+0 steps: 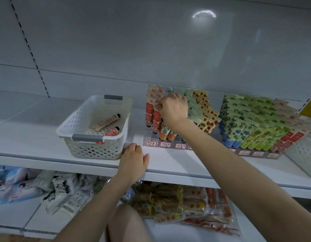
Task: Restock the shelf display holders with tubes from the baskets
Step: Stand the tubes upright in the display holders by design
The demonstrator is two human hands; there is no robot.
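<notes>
Tubes [105,121] awaiting stocking number two, lying loose in the white basket [91,151] at the left of the shelf [177,165]. The middle display holder [152,136] is largely filled, though front cells on its left side look unfilled; the right-hand holder [256,154] appears full. The right hand [174,109] curls its fingers on the top of a red-labelled tube [156,120] in the middle holder's left rows, apparently seating it. The left hand [133,160] rests on the shelf edge, fingers loosely bent, holding nothing. Work is judged nearly complete.

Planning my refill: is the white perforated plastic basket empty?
Not empty: the white perforated plastic basket holds a long pale tube and a short pink tube.
</notes>
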